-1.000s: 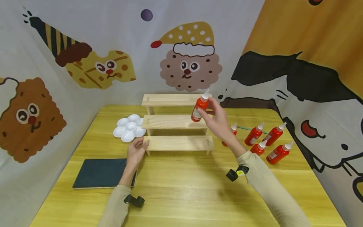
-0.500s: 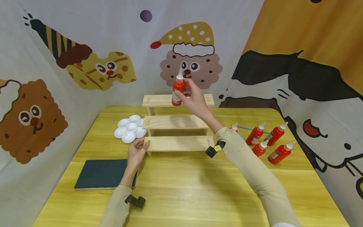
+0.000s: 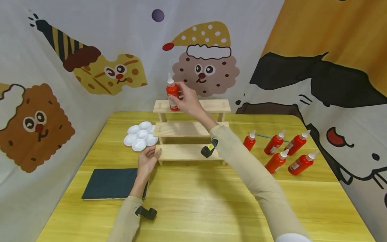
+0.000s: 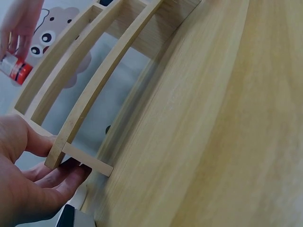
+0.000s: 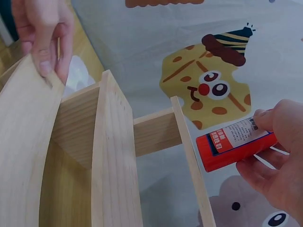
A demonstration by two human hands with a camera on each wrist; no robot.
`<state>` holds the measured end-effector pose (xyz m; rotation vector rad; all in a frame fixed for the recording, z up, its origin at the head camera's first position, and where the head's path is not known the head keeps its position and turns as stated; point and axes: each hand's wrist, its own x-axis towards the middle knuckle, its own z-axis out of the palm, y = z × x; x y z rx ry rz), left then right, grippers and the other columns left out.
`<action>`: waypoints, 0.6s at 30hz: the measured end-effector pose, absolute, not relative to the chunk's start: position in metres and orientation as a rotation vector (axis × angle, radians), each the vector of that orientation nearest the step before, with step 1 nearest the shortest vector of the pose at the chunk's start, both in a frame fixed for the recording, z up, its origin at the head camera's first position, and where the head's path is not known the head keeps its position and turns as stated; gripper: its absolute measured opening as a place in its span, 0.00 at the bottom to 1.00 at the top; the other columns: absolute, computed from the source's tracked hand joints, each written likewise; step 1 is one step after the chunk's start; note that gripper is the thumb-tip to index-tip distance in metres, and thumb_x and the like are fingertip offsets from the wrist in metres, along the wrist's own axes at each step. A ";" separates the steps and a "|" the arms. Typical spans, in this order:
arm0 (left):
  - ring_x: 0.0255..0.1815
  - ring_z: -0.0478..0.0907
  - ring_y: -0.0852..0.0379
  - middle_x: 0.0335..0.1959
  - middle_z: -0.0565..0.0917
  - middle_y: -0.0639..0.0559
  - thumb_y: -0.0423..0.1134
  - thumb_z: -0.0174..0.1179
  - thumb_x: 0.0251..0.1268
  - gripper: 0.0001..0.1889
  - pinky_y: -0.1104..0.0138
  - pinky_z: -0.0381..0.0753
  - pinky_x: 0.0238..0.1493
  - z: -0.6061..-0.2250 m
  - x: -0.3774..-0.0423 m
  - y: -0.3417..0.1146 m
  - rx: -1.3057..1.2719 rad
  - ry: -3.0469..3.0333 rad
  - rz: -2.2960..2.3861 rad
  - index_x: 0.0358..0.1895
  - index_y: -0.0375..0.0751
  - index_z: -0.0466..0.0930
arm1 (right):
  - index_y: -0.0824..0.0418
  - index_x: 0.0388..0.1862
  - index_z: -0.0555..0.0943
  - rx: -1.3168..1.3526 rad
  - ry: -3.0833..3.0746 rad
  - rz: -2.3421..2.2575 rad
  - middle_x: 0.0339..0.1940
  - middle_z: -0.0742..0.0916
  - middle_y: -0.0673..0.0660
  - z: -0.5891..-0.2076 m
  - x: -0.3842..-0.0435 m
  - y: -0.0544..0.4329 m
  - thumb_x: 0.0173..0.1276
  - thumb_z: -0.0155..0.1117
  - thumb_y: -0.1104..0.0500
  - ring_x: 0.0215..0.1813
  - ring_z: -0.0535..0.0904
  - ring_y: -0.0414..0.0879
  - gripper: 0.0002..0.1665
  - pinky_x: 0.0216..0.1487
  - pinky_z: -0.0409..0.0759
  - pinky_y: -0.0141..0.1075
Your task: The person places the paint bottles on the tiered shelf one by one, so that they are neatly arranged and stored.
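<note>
My right hand [image 3: 188,99] holds a red squeeze bottle [image 3: 172,93] with a white nozzle upright, its base overlapping the left end of the top shelf of a three-tier wooden stand [image 3: 193,153]. Seen from the right wrist, thumb and fingers pinch the red bottle [image 5: 234,145] by its label, its base close to the edge of the top tier. My left hand [image 3: 148,161] grips the left end of the lowest tier. In the left wrist view, the thumb of this left hand [image 4: 28,175] lies on top of the board and its fingers are beneath.
Several similar red bottles [image 3: 275,162] stand right of the stand, with a thin teal stick [image 3: 262,136] behind them. A white flower-shaped palette [image 3: 139,144] lies left of the stand. A dark flat pad [image 3: 112,183] rests on the wooden table [image 3: 187,208] at front left.
My right hand has carried the red bottle leftward, rising and then lowering slightly, from over the middle tier's right side to the top shelf's left end. The left hand keeps its hold.
</note>
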<state>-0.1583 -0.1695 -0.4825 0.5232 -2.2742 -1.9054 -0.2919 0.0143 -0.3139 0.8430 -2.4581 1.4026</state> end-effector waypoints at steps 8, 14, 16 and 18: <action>0.61 0.79 0.41 0.60 0.81 0.31 0.32 0.64 0.68 0.21 0.84 0.77 0.40 -0.483 -0.158 -0.168 0.531 -2.279 -1.938 0.62 0.31 0.78 | 0.65 0.70 0.70 0.802 -2.484 1.424 0.61 0.83 0.63 -0.317 -0.305 0.003 0.75 0.64 0.59 0.57 0.82 0.54 0.28 0.59 0.83 0.40; 0.62 0.78 0.41 0.61 0.81 0.31 0.33 0.64 0.68 0.22 0.83 0.77 0.40 -0.482 -0.159 -0.170 0.536 -2.293 -1.934 0.63 0.31 0.78 | 0.64 0.70 0.70 0.768 -2.505 1.418 0.63 0.82 0.63 -0.315 -0.310 -0.001 0.74 0.64 0.58 0.59 0.82 0.55 0.29 0.62 0.82 0.45; 0.62 0.78 0.41 0.61 0.81 0.32 0.34 0.64 0.68 0.22 0.83 0.77 0.41 -0.483 -0.159 -0.171 0.540 -2.293 -1.934 0.64 0.31 0.77 | 0.64 0.70 0.69 0.755 -2.529 1.401 0.64 0.82 0.62 -0.315 -0.312 -0.003 0.74 0.65 0.57 0.60 0.82 0.55 0.30 0.62 0.82 0.44; 0.61 0.78 0.41 0.60 0.81 0.31 0.34 0.64 0.68 0.22 0.83 0.77 0.41 -0.484 -0.159 -0.172 0.549 -2.284 -1.937 0.63 0.31 0.78 | 0.64 0.71 0.68 0.751 -2.557 1.374 0.65 0.82 0.62 -0.316 -0.312 -0.005 0.74 0.64 0.57 0.61 0.81 0.55 0.31 0.63 0.81 0.43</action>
